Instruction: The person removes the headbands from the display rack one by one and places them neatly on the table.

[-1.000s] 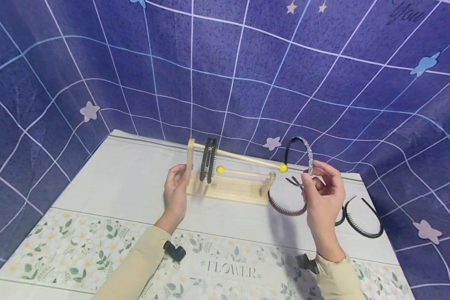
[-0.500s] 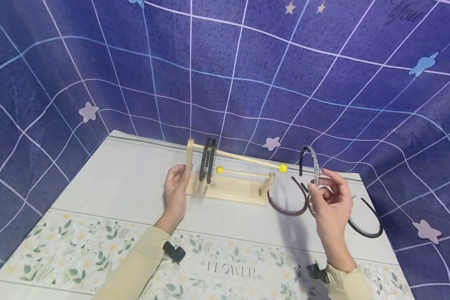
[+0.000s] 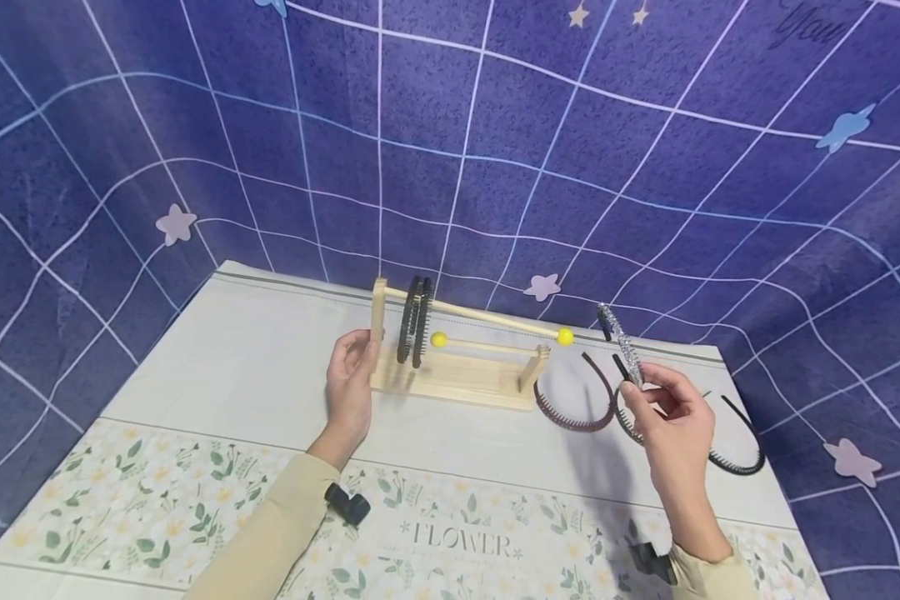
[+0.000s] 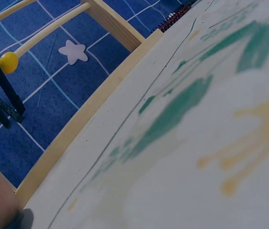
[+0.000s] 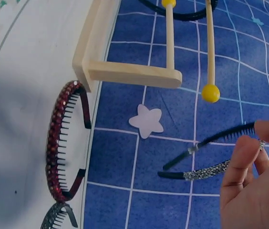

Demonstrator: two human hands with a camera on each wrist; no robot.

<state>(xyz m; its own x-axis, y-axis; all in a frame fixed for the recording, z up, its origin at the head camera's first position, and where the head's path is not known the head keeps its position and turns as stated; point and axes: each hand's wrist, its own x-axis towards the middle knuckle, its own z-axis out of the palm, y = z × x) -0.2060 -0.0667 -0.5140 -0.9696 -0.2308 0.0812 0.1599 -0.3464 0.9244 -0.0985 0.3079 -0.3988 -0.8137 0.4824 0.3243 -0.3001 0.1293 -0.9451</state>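
Observation:
My right hand (image 3: 673,425) pinches a silver glittery headband (image 3: 621,335) by one side, between thumb and fingers. It holds the band in the air, right of the wooden stand (image 3: 457,383). In the right wrist view the headband's (image 5: 206,171) dark ends point towards the stand, and small teeth line its inner side. My left hand (image 3: 351,379) grips the stand's left upright, thumb on the near side. Two black toothed headbands (image 3: 422,333) hang on the upper rod close to that upright. A yellow ball (image 3: 564,337) tips the rod's free right end.
A lower rod with a yellow ball (image 3: 438,339) runs leftward from the short right upright. On the table, right of the stand, lie a dark red jewelled headband (image 5: 54,143) and a black headband (image 3: 753,467), with another headband (image 3: 628,427) partly behind my right hand. A blue backdrop stands behind.
My right hand has moved right and down, carrying the silver headband away from the upper rod's ball end and turning it. The left hand and stand have stayed put.

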